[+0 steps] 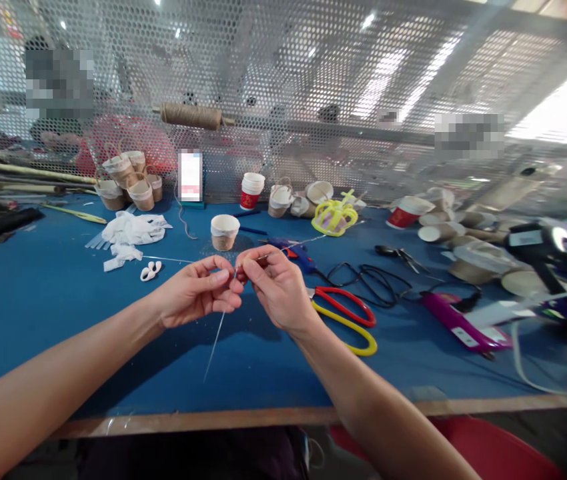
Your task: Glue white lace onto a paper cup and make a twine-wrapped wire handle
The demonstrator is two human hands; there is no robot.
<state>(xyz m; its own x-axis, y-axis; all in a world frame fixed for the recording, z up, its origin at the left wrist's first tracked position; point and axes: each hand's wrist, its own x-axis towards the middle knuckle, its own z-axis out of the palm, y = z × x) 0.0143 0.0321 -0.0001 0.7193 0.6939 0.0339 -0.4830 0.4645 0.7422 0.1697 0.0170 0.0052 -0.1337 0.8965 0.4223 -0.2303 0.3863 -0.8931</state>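
My left hand [198,291] and my right hand [273,287] meet above the middle of the blue table [53,293], fingertips pinched together. Between them they hold a thin clear strand [215,343] that hangs down toward the table and also runs off to the right past the right hand. A small dark red piece shows between the fingertips; I cannot make out what it is. A single paper cup [224,231] wrapped in tan fibre stands just behind the hands.
Red and yellow scissors [346,319] lie right of my right hand, with a blue glue gun [296,253], black cable and a purple tool [458,323]. Stacks of cups [128,179], white scraps [131,230], a yellow crown shape [334,215] sit further back. Mesh screen behind; people beyond it.
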